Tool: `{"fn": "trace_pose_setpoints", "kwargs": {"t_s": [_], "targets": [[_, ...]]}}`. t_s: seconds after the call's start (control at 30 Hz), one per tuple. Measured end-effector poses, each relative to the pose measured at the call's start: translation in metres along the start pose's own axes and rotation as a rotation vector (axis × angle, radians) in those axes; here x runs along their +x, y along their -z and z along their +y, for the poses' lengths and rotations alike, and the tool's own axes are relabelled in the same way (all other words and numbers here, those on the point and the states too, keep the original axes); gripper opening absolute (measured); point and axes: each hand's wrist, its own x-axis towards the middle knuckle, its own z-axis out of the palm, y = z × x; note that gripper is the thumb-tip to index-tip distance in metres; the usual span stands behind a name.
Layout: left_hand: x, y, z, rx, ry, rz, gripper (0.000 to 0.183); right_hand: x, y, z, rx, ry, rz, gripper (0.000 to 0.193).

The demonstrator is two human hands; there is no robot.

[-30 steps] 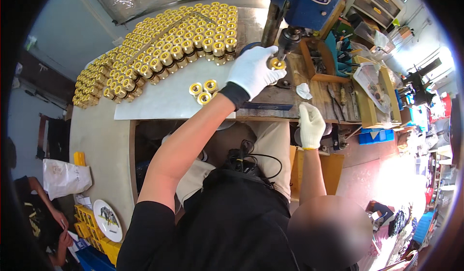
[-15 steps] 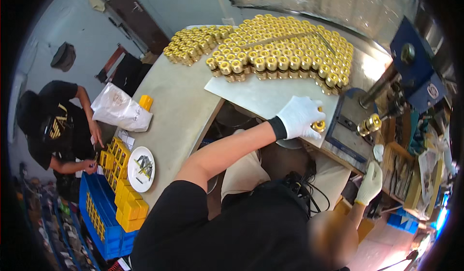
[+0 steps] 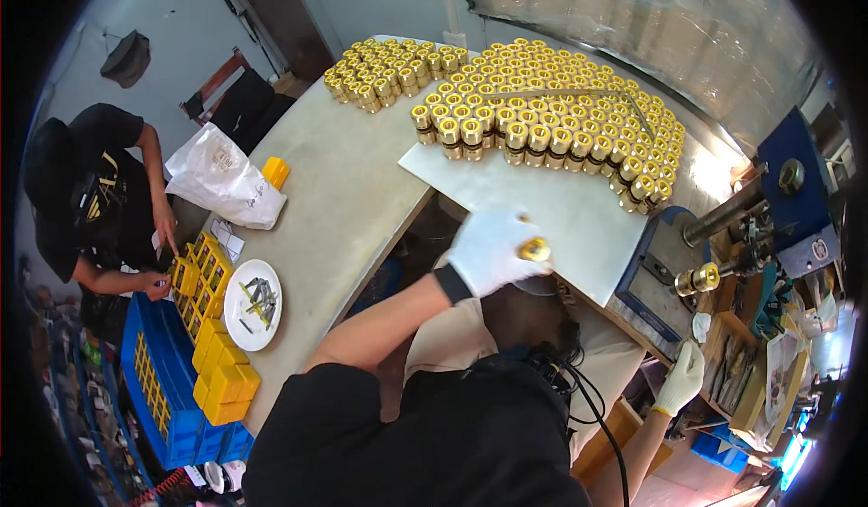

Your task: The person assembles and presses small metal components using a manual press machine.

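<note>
My left hand (image 3: 493, 252), in a white glove, is closed round a brass fitting (image 3: 534, 250) whose ring end shows beyond the fingers. It is above the front edge of a white board (image 3: 579, 227) and slightly blurred. My right hand (image 3: 680, 382), in a cream glove, is low at the right beside the bench edge. Its fingers look drawn together; what they may hold is hidden. Close to its fingertips is a small white piece (image 3: 702, 326). Another brass fitting (image 3: 697, 279) sits sideways on the spindle of a blue bench press (image 3: 796, 190), above the press's base (image 3: 665, 276).
Rows of upright brass fittings (image 3: 551, 118) cover the far bench, with a thin metal strip (image 3: 542, 93) across them. On the left are a white plate (image 3: 276, 281) of small parts, a white bag (image 3: 226, 177), yellow boxes (image 3: 226, 389), a blue crate (image 3: 167, 426) and a co-worker (image 3: 99, 199).
My left hand has moved left and toward me with the brass fitting, away from the press. My right hand stays by the bench edge. The whole view has shifted slightly.
</note>
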Motion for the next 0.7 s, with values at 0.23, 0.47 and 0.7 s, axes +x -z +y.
{"fn": "trace_pose_setpoints", "kwargs": {"t_s": [0.23, 0.47, 0.7], "targets": [[-0.031, 0.104, -0.132, 0.474, 0.438, 0.203, 0.039, 0.001, -0.007, 0.005, -0.048, 0.165, 0.107, 0.032], [0.054, 0.12, -0.26, 0.566, 0.499, 0.299, 0.04, 0.001, -0.009, -0.001, -0.241, 0.139, 0.172, 0.032], [0.157, 0.103, -0.3, 0.505, 0.487, 0.267, 0.034, 0.004, -0.011, 0.01, -0.212, 0.176, 0.148, 0.032]]}}
